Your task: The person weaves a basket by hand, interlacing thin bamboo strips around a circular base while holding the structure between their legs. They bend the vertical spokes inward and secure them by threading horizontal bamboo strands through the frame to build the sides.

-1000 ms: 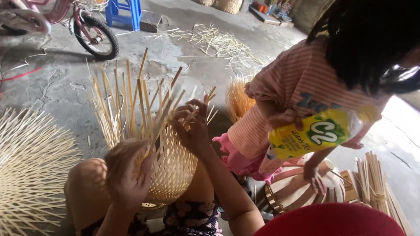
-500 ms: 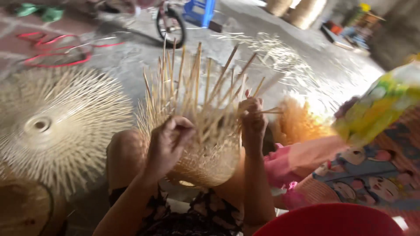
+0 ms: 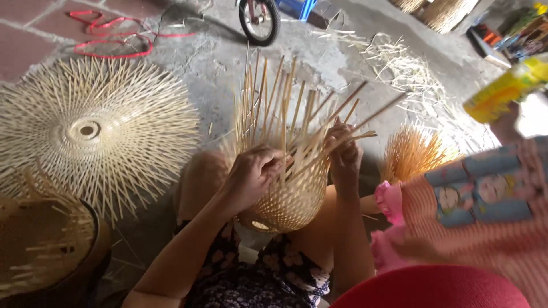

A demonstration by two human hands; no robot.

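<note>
The person sits low on the concrete floor with a half-woven bamboo basket propped between the knees, its round bottom toward the lap and its loose bamboo strips fanning up and away. The left hand is closed around the basket's near rim, fingers curled over the strips on that side. The right hand is pinched shut on a few strips at the opposite rim, bending them across.

Room to move is tight. Just right of the right hand a child in a striped shirt crowds in, blurred, with a yellow and green packet up above and a tuft of orange-tinted strips between child and basket. Left of the left hand, well apart, a flat splayed weave lies spread like a sunburst, and nearer the person's elbow a dark round basket holds more woven bamboo inside; I cannot tell how many pieces. Beyond the hands the floor opens out toward a bicycle wheel, a red cord and scattered bamboo scraps. A red rim cuts the near edge below the right forearm.
</note>
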